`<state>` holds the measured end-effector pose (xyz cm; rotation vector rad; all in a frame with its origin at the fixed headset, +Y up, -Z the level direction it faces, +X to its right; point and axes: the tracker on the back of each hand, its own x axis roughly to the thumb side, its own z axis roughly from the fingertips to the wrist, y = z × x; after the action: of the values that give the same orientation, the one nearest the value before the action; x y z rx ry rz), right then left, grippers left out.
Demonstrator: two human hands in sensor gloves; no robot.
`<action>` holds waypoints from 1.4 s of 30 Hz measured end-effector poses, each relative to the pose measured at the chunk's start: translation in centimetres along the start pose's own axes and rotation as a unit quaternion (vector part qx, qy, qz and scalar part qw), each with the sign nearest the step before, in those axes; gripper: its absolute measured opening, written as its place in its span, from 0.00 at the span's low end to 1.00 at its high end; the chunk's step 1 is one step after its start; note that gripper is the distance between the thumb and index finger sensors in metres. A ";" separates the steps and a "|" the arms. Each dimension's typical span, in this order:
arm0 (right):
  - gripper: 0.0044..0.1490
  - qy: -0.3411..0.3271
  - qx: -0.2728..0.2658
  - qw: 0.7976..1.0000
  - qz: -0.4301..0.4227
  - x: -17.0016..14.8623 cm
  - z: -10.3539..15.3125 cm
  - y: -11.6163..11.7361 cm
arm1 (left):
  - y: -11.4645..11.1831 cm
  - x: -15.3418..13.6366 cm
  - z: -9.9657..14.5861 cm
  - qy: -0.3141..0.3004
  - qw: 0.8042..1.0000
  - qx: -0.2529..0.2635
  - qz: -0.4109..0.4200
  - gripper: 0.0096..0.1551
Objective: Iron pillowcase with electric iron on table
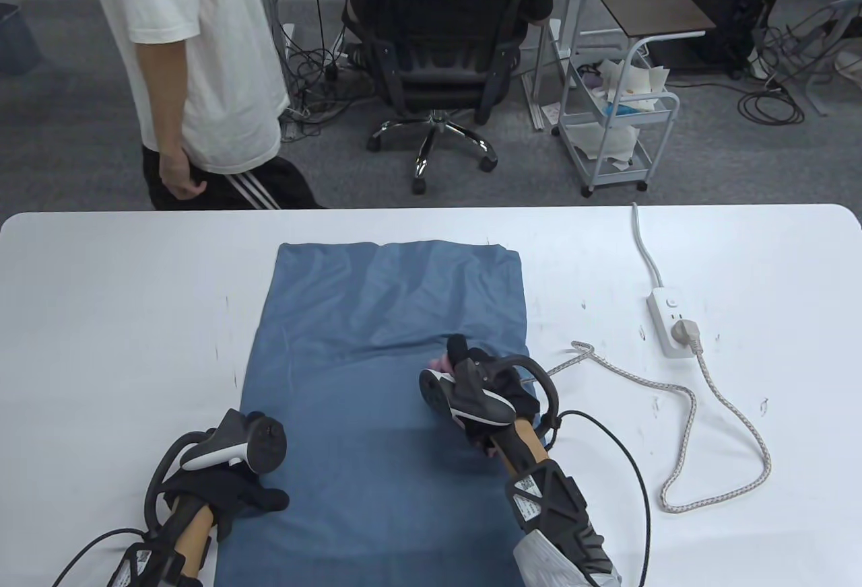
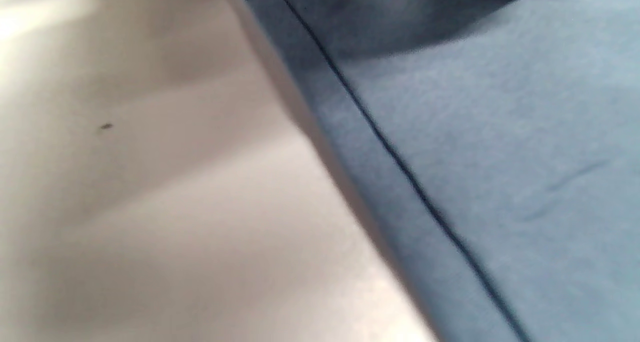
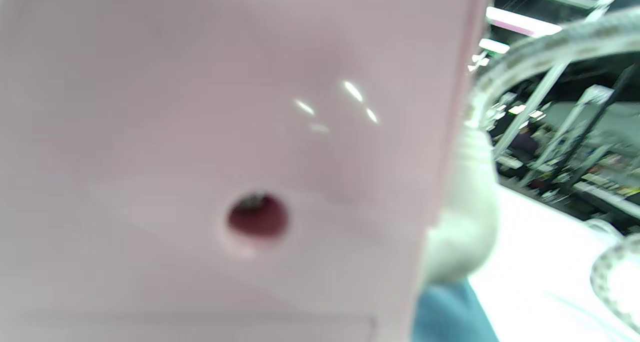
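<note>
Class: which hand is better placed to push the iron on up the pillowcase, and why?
Right. The right hand is on the pink iron mid-pillowcase; the left hand rests at the cloth's left edge, away from it.

The pillowcase (image 1: 384,378) lies flat on the tabletop (image 1: 108,318), under both grips. The left grip (image 1: 249,499) rests on its near left edge; the right grip (image 1: 481,398) sits over the iron (image 1: 439,363) near its right edge. Right of the right grip the cord (image 1: 673,405) loops across the tabletop to the power strip (image 1: 667,318), farther right and behind it.
</note>
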<state>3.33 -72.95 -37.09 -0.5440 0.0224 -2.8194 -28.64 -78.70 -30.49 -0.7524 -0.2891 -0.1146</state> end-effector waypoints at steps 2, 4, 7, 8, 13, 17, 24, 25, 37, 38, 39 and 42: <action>0.47 0.009 0.014 1.000 -0.006 -0.4 0.5 0.0 | 0.0 0.0 0.0 0.001 1.000 0.000 -0.001 0.67; 0.48 0.029 0.008 1.000 -0.005 -1.2 0.5 0.1 | 0.0 0.0 0.0 0.001 1.000 0.000 -0.001 0.67; 0.48 0.089 -0.008 0.996 0.009 -2.5 -0.2 0.8 | 0.0 0.0 0.0 0.000 1.000 0.000 0.001 0.67; 0.48 0.103 -0.012 0.995 0.015 -2.8 -0.4 0.9 | 0.0 0.0 0.0 -0.001 1.000 0.000 0.002 0.67; 0.47 0.153 -0.045 0.986 0.055 -4.1 -0.8 1.7 | 0.0 0.0 0.0 -0.003 1.000 -0.002 0.004 0.67; 0.47 0.112 -0.015 0.993 0.043 -4.1 0.2 1.3 | 0.0 0.0 0.0 -0.002 1.000 -0.002 0.002 0.67; 0.49 0.055 0.095 0.994 0.001 -4.4 2.7 0.3 | 0.0 0.0 0.0 0.002 1.000 -0.002 -0.001 0.67; 0.49 0.059 0.088 0.994 0.003 -4.5 2.7 0.4 | 0.0 0.0 0.0 0.003 1.000 -0.003 -0.002 0.67; 0.48 0.126 0.057 0.988 0.065 -4.4 -2.7 0.7 | 0.0 0.0 0.0 0.001 1.000 -0.005 0.005 0.67; 0.47 0.110 0.045 0.990 0.072 -3.5 -2.8 -0.1 | 0.0 -0.1 0.0 -0.002 1.000 -0.006 0.006 0.67; 0.47 0.089 0.020 0.992 0.090 -2.5 -2.6 -0.9 | 0.1 -0.1 0.0 -0.004 1.000 -0.004 0.003 0.67; 0.47 0.000 -0.049 0.991 0.126 1.1 -1.5 -3.1 | 0.3 -0.7 0.3 0.002 1.000 0.030 0.000 0.66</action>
<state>0.95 -70.29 -37.86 -0.5218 0.2166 -2.5819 -29.29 -78.26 -30.67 -0.6930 -0.2878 -0.1073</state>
